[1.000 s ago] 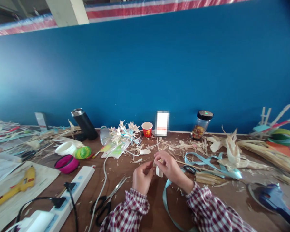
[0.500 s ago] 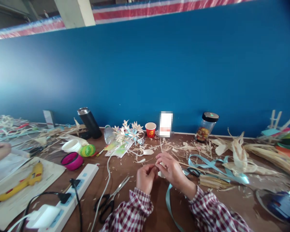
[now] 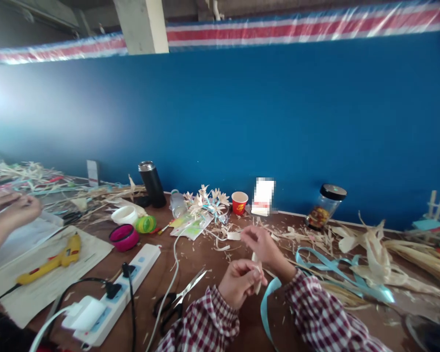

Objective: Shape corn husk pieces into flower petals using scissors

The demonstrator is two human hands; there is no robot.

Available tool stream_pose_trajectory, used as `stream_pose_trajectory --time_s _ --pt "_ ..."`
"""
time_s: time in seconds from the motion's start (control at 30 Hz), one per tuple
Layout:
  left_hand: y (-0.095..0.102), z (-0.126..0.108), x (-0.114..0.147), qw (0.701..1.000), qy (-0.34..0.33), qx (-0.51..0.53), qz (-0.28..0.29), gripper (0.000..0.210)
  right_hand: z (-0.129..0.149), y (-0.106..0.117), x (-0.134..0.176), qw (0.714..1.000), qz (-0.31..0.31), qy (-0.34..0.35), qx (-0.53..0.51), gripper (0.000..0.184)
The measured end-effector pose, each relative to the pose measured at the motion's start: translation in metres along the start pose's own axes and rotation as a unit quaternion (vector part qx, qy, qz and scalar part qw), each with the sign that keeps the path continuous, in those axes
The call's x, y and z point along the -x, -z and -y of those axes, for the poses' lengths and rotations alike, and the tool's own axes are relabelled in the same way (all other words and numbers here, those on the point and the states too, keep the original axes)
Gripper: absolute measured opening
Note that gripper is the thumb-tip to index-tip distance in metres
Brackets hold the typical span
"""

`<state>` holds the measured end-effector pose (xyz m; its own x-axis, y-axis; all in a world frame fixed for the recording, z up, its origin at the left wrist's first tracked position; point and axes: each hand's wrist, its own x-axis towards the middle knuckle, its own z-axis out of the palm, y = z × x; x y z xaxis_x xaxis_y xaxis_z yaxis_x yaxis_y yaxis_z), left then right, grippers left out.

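My left hand (image 3: 241, 279) is closed in a pinch around a small pale strip of what looks like corn husk (image 3: 258, 287), which stands up between its fingertips. Just above it and farther from me, my right hand (image 3: 263, 248) has its fingers stretched to the left, with nothing visible in them. A light blue ribbon (image 3: 265, 310) curves down the table below my right wrist. To the left lie black-handled scissors (image 3: 179, 296), blades partly apart. Behind my hands, husk flowers on blue stems (image 3: 207, 203) rest near the wall, beside a red paper cup (image 3: 239, 203).
Left are a white power strip (image 3: 146, 266) with cords, a yellow glue gun (image 3: 55, 261), a pink bowl (image 3: 123, 238) and a black flask (image 3: 152, 186). A co-worker's hands (image 3: 20, 212) show at the far left. Right are a glass jar (image 3: 324, 205), blue ribbon (image 3: 326, 261) and dried husks (image 3: 377, 254).
My hands have parted: the right has lifted away from the left, which now holds the pale strip alone. The view has shifted, so the table things appear farther right.
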<state>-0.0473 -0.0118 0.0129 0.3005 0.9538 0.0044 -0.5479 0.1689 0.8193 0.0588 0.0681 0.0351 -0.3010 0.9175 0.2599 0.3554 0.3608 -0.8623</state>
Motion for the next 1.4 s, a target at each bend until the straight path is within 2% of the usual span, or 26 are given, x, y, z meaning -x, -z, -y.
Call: stream_pose_trajectory --time_s 0.07,0.13,0.23,0.3,0.37,0.47,0.6,0.73,0.9,1.1,1.4 --pt "-0.002 -0.003 0.002 0.998 0.009 0.021 0.051 0.033 -0.005 -0.015 -0.006 0.995 0.066 0.039 0.057 0.008" --pt "-0.003 -0.004 0.003 0.997 0.004 0.036 0.064 0.033 -0.011 -0.03 -0.008 0.99 0.093 0.055 0.091 0.017" --pt "-0.002 -0.003 0.002 0.997 -0.008 0.057 0.054 0.03 -0.016 -0.044 -0.009 0.987 0.099 0.058 0.114 0.017" --pt "-0.001 -0.002 0.001 0.997 -0.014 0.063 0.043 0.03 -0.018 -0.045 -0.009 0.987 0.093 0.053 0.118 0.011" --pt "-0.001 -0.001 -0.001 0.997 -0.013 0.068 0.026 0.03 -0.019 -0.04 -0.009 0.989 0.079 0.046 0.12 0.015" --pt "-0.001 -0.004 -0.003 0.997 -0.007 0.073 -0.023 0.03 -0.023 -0.028 -0.007 0.991 0.051 0.032 0.117 0.015" --pt "0.003 -0.007 -0.007 0.989 0.003 0.068 -0.128 0.033 -0.029 -0.004 0.001 0.996 0.002 0.014 0.094 0.006" --pt "0.012 -0.002 -0.014 0.975 0.017 0.042 -0.218 0.035 -0.029 0.02 0.015 0.998 -0.051 -0.025 -0.01 0.022" --pt "0.021 0.009 -0.019 0.959 -0.019 -0.029 -0.28 0.04 -0.018 0.027 0.035 0.99 -0.041 -0.076 -0.113 0.025" --pt "0.022 0.014 -0.018 0.956 -0.023 -0.106 -0.272 0.04 -0.008 0.007 0.048 0.989 0.008 -0.077 -0.126 0.025" --pt "0.023 0.019 -0.017 0.96 -0.015 -0.138 -0.242 0.035 -0.009 0.004 0.049 0.985 -0.029 -0.093 -0.142 0.029"
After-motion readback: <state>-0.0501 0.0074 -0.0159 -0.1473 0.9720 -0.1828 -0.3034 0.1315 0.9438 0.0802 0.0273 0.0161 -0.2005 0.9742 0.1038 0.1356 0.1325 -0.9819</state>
